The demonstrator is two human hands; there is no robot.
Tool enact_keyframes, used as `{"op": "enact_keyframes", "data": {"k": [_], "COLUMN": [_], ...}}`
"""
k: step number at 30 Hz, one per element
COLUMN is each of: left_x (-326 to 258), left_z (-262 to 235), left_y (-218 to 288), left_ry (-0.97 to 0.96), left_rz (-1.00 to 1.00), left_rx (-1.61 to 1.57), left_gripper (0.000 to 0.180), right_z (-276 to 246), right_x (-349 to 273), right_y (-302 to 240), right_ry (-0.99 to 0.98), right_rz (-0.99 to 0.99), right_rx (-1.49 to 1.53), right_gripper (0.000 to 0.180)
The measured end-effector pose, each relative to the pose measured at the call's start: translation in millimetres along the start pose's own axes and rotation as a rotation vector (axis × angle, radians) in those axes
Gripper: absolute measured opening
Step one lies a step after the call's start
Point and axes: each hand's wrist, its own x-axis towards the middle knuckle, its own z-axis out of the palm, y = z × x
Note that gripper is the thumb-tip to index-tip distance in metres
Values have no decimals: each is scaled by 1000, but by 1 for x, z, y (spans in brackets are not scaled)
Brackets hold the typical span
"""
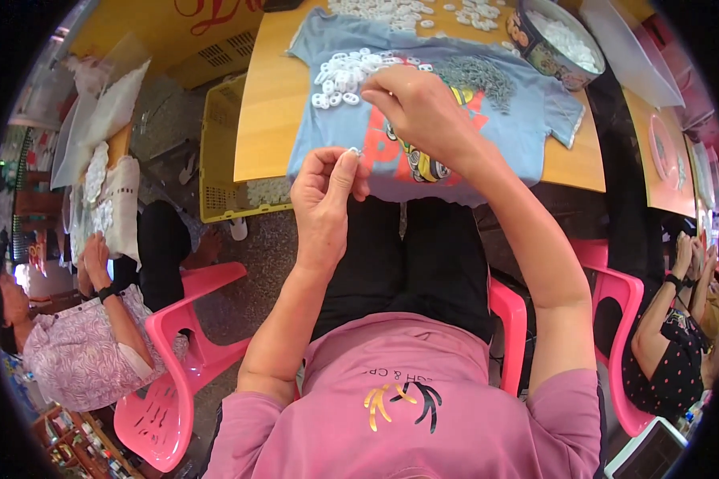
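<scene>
The left hand (323,199) pinched 1 small white ring (354,151) between thumb and fingers, held at the near edge of the wooden surface (264,104). The right hand (415,108), fingers pinched narrow, touched the pile of white rings (345,76) on a blue T-shirt (519,120) spread there.

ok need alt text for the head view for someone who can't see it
Seen from above, a seated person's left hand pinches a small white ring while the right hand reaches into a pile of white rings on a blue T-shirt spread over a wooden table. A round tin of white pieces sits at the far right; other people sit on pink chairs on both sides.
</scene>
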Motion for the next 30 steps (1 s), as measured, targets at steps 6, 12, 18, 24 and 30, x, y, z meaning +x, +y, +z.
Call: {"op": "enact_keyframes", "data": {"k": [6, 12, 18, 24, 30], "left_x": [2, 2, -1, -7, -14], "left_z": [-4, -8, -5, 9, 28], "left_y": [0, 3, 7, 16, 24], "left_ry": [-12, 0, -7, -40, -114], "left_rz": [-18, -40, -44, -59, -89], "left_rx": [-31, -45, -51, -51, -72], "left_gripper": [12, 14, 12, 13, 14], "right_z": [30, 39, 15, -32, -46], "right_x": [21, 12, -7, -38, -64], "right_y": [3, 0, -3, -39, -45], "right_ry": [-153, -145, -80, -220, -53], "right_rz": [108, 84, 14, 602, 695], "right_rx": [-352, -353, -218, 768, 1092], "right_gripper": [17, 17, 21, 31, 30]}}
